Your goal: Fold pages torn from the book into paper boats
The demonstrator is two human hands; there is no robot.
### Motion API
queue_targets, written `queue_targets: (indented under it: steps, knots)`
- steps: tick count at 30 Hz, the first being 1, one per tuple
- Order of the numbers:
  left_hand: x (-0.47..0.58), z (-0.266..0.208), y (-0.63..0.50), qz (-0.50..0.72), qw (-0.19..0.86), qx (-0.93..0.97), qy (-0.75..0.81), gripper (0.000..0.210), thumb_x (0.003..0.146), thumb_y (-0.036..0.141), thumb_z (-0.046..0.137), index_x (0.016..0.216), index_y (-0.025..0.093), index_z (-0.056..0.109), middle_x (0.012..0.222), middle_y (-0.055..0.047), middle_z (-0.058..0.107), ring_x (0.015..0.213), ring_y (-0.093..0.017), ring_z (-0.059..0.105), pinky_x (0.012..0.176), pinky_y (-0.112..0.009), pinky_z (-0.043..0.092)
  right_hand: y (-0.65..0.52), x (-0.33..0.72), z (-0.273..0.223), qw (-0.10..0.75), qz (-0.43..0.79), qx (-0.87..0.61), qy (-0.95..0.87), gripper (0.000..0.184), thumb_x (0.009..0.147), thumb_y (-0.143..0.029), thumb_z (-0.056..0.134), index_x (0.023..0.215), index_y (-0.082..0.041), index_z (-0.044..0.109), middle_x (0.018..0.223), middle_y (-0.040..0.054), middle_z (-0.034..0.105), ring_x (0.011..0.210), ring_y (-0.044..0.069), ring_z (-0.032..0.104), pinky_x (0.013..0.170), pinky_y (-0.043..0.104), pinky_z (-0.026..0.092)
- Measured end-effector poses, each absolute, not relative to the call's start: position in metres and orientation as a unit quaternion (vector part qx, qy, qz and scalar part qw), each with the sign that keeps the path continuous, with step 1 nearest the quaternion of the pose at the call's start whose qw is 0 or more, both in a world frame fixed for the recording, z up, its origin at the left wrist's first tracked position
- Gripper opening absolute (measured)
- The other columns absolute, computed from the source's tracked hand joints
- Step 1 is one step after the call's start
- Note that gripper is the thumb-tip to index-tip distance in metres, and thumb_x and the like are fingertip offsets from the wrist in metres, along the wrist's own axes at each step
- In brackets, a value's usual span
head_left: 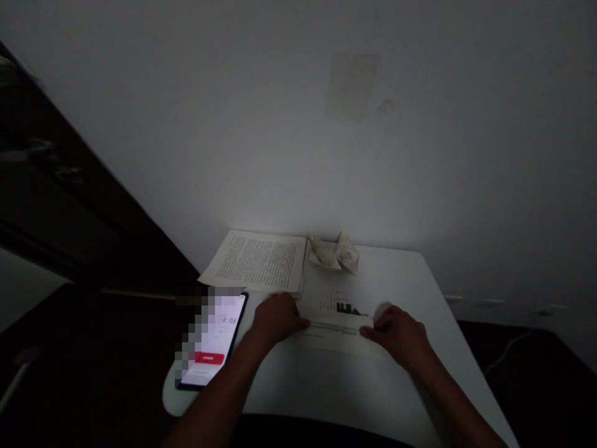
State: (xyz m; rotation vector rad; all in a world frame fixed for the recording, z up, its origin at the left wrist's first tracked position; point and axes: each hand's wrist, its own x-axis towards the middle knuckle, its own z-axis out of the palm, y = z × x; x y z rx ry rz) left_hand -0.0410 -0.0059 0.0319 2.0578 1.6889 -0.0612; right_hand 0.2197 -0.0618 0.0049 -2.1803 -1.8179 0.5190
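Printed paper (333, 339), pale and thin, with fold line running across; lying near the middle of white surface (321, 386), between both hands. On near strip of paper, faint lines of small print; beyond the fold, dark bold block of print and small text, only partly visible. At left end of paper, left hand (277, 318), with grip nearly closed, holding the edge between thumb and bent fingers. At right end, right hand (405, 336), with grip also nearly closed, thumb on near side and fingers curled at the edge. To the left of left hand, phone (217, 348), lying flat, with bright screen and red button, left part hidden by blocky blur. Farther back, stack of printed pages (261, 261), flat, dense with text. Just beside, to its right, folded paper form (347, 254), hollow like small container, with raised pointed corners; too dim to tell contents. Behind, grey wall (233, 137) with darker squarish patch (353, 86).
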Motion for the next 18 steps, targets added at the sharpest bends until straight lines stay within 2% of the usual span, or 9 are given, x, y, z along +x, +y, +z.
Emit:
queue_targets:
  steps: [12,18]
  knots:
    - [-0.056,0.028,-0.005,-0.021,0.253,0.732,0.633,0.024,0.064,0.044,0.067,0.068,0.021,0.07,0.076,-0.005,0.069,0.074,-0.021,0.064,0.06,-0.027,0.042,-0.066,0.236,-0.002,0.155,0.214,-0.751,-0.605,0.027,0.063,-0.051,0.067,0.06,-0.023,0.065,0.077,0.0017,0.066,0.075,0.022,0.062,0.069,0.033,0.042]
    - [-0.058,0.028,-0.004,-0.009,0.256,0.738,0.625,0.02,0.065,0.04,0.067,0.067,0.02,0.07,0.077,-0.004,0.068,0.073,-0.019,0.063,0.058,-0.026,0.041,-0.064,0.243,-0.008,0.197,0.249,-0.736,-0.598,0.021,0.062,-0.039,0.068,0.076,-0.023,0.065,0.089,0.0031,0.068,0.085,0.024,0.062,0.077,0.035,0.044]
